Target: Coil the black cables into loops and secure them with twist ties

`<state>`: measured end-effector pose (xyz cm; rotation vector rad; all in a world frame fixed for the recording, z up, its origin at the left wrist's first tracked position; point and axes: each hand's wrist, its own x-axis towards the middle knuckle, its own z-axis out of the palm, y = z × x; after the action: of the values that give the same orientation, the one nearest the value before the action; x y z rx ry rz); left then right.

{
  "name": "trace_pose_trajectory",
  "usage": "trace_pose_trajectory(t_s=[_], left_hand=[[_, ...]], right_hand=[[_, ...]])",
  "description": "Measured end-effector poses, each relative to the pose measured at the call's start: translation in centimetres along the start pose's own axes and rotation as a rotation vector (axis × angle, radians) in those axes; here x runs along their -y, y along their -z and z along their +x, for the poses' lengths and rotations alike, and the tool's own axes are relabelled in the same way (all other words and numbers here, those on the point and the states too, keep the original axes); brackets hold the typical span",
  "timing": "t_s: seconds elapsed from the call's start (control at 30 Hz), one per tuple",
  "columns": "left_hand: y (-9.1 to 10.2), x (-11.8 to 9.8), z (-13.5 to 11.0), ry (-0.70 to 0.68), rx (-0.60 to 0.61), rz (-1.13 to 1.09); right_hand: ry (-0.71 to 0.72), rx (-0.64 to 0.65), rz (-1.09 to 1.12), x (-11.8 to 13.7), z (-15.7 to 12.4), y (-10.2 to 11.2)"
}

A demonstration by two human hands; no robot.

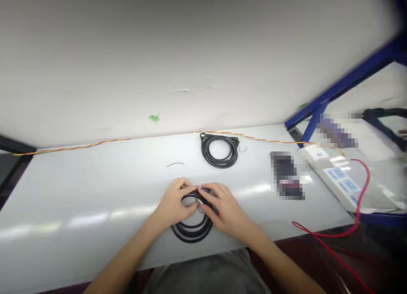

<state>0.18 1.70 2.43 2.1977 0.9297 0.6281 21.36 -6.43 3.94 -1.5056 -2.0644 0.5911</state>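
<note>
The left hand (174,204) and the right hand (223,210) sit close together, curled over a coil of black cable (192,233); the fingers of both are bent narrow and holding the top of the coil, with the left fingertips (190,189) almost meeting the right ones just above the loop; the lower part of the coil lies on the table just below the fingers, while its upper part is gripped and partly hidden; under the right fingers there is a dark bulky bit of the cable, too hidden to tell exactly what it is.

Straight ahead of the fingers, well apart from them, lies a second black cable (220,165), coiled flat with its plug end at the top; a short scrap of thin black wire (175,163) lies ahead of the left fingers; a twisted red and yellow wire (95,144) runs along the back of the white table (63,200), beyond both.

Off to the right of the fingers is a dark object (286,175), blurred too much to name; further right, a white panel with blue labels (341,179) sits at the table's corner, with a red wire (358,213) looping down past the table's edge; a blue metal frame (349,77) rises beyond it.
</note>
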Motion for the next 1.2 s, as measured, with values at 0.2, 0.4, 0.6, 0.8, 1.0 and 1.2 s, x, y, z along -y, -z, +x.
trace_pose_trajectory(t_s=[0.2, 0.4, 0.6, 0.8, 1.0, 1.2], left_hand=[[-0.3, 0.3, -0.2, 0.015, -0.011, -0.010], [-0.3, 0.3, -0.2, 0.012, -0.004, -0.022], [0.1, 0.1, -0.3, 0.002, 0.046, 0.004], [0.1, -0.1, -0.2, -0.038, 0.068, 0.049], [-0.6, 0.5, -0.2, -0.076, 0.018, 0.092], [-1.1, 0.8, -0.7, -0.182, 0.006, 0.227]], right_hand=[[0.042, -0.082, -0.004, 0.3, -1.4, -1.2], [0.117, -0.027, -0.201, 1.3, -0.5, -2.0], [-0.033, -0.017, -0.184, 1.2, 0.3, -1.6], [-0.235, -0.117, -0.269, 1.1, 2.6, -1.6], [-0.361, -0.148, -0.291, 0.9, 5.1, -2.0], [-0.278, 0.008, -0.135, -0.8, 5.5, -0.9]])
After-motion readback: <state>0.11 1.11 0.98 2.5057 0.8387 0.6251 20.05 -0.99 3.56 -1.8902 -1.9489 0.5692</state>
